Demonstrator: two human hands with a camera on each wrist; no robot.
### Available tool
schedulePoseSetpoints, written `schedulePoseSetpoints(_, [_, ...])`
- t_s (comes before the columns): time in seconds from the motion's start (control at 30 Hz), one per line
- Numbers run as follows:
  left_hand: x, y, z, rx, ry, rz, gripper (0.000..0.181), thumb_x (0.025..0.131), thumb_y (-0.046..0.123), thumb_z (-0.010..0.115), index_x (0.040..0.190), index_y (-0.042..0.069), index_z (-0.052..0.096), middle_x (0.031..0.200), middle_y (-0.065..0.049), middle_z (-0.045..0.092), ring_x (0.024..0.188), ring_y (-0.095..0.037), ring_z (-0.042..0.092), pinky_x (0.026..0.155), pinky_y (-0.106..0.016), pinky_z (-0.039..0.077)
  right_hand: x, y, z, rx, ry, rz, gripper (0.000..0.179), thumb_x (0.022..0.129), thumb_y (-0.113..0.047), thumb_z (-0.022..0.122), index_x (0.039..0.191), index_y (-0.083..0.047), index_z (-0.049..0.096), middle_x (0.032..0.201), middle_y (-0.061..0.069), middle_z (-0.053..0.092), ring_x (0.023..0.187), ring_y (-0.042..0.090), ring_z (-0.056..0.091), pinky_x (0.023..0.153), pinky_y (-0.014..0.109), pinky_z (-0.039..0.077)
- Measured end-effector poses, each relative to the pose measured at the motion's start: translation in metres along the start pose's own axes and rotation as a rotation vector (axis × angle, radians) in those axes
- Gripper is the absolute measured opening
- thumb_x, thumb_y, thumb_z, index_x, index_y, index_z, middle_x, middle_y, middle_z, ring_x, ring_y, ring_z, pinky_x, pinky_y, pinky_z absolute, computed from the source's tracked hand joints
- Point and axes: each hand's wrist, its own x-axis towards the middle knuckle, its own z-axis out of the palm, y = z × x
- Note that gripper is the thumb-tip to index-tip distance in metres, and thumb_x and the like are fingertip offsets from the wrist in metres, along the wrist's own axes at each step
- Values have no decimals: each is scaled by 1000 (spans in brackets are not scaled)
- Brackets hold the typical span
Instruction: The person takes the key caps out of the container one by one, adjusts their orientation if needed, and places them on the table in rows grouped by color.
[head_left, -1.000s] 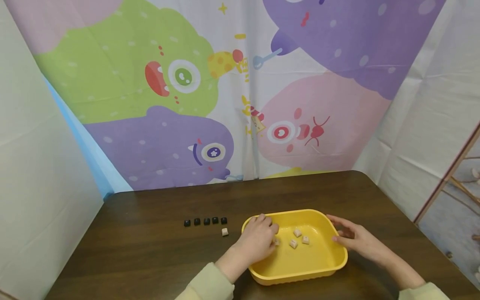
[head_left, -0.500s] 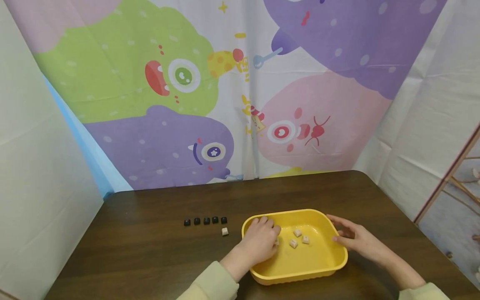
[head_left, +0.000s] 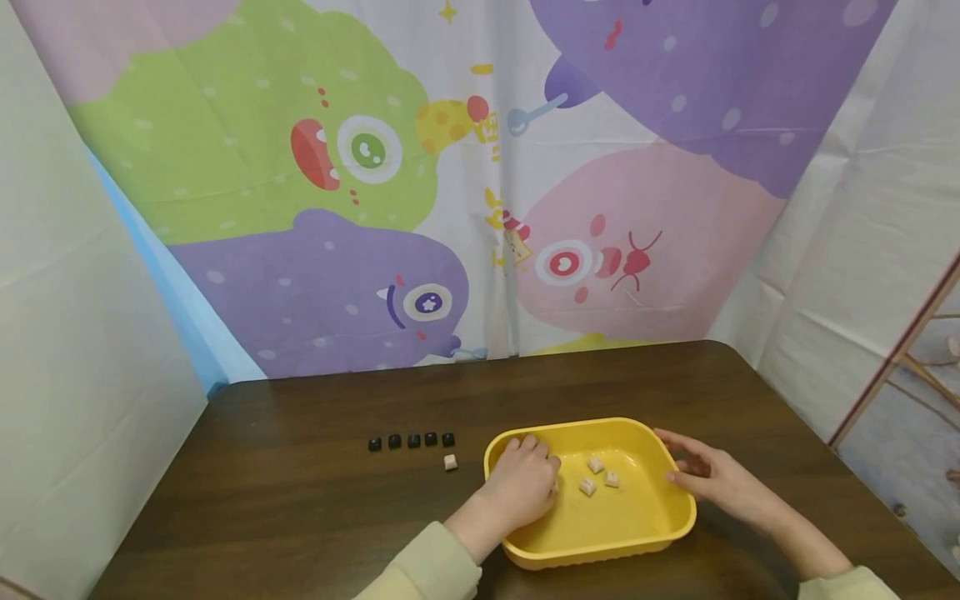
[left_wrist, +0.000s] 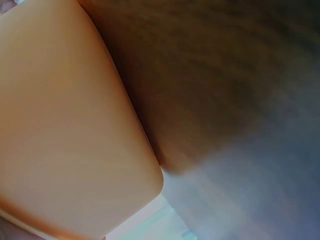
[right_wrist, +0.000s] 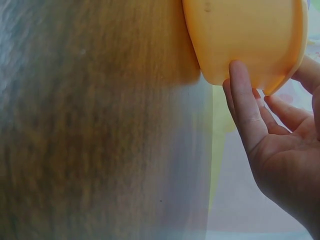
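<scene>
My left hand [head_left: 522,483] reaches into the left side of a yellow plastic bin [head_left: 600,552], its fingers curled over a cream keycap whose edge just peeks out; fingertips and thumb are mostly hidden. Three more cream keycaps [head_left: 588,486] lie on the bin floor to its right. At the bin's right end my right hand [head_left: 712,479] holds the wall, thumb at the rim and fingers along the outside. The right wrist view shows those fingers [right_wrist: 245,100] against the bin's outer wall [right_wrist: 240,40]. Only the bin's outside fills the left wrist view.
Left of the bin on the dark wooden table [head_left: 300,508], several black keycaps [head_left: 413,441] form a row. One cream keycap [head_left: 450,462] sits in front of the row's right end. A cartoon-printed curtain [head_left: 337,167] hangs behind the table.
The left hand has shifted slightly right inside the bin, covering more of the cream keycap beneath it. The right hand, bin and other keycaps have stayed in place.
</scene>
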Motion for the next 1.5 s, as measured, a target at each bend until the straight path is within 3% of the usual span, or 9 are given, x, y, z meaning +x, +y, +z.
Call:
schedulePoseSetpoints(0.4, [2, 0, 1, 12, -17, 9, 20, 88, 32, 62, 101, 18, 67, 88, 3, 59, 79, -14, 45, 66, -27, 32, -1, -1, 0, 9, -6, -14, 60, 94, -15, 56, 146, -1, 29, 142, 30, 34, 103, 6, 58, 74, 33, 54])
schedulePoseSetpoints(0.53, [2, 0, 2, 6, 3, 11, 20, 90, 32, 61, 104, 18, 66, 89, 3, 59, 81, -14, 46, 68, -28, 34, -2, -2, 1, 15, -11, -39, 60, 94, -14, 56, 145, 1, 28, 142, 33, 33, 107, 9, 57, 74, 32, 54])
schedulePoseSetpoints(0.77, [2, -1, 1, -3, 63, 22, 17, 91, 32, 60, 100, 18, 66, 87, 4, 59, 81, -14, 48, 69, -28, 35, -2, 0, 1, 2, 2, -7, 60, 94, -16, 56, 145, -1, 29, 144, 31, 33, 109, 15, 56, 75, 33, 54])
schedulePoseSetpoints(1.0, [-1, -2, -9, -26, 108, 29, 14, 89, 31, 62, 94, 18, 65, 83, 4, 57, 80, -14, 48, 68, -28, 36, -1, -1, 0, 25, -9, -24, 61, 94, -15, 56, 145, 1, 28, 143, 32, 31, 105, 4, 57, 75, 33, 54])
schedulePoseSetpoints(1.5, [-10, -10, -32, -23, 199, 54, 11, 87, 31, 65, 87, 20, 63, 80, 6, 55, 72, -12, 39, 62, -24, 26, -2, -1, 0, 51, -24, -44, 61, 94, -12, 55, 145, 3, 25, 140, 35, 34, 103, 8, 59, 74, 34, 55])
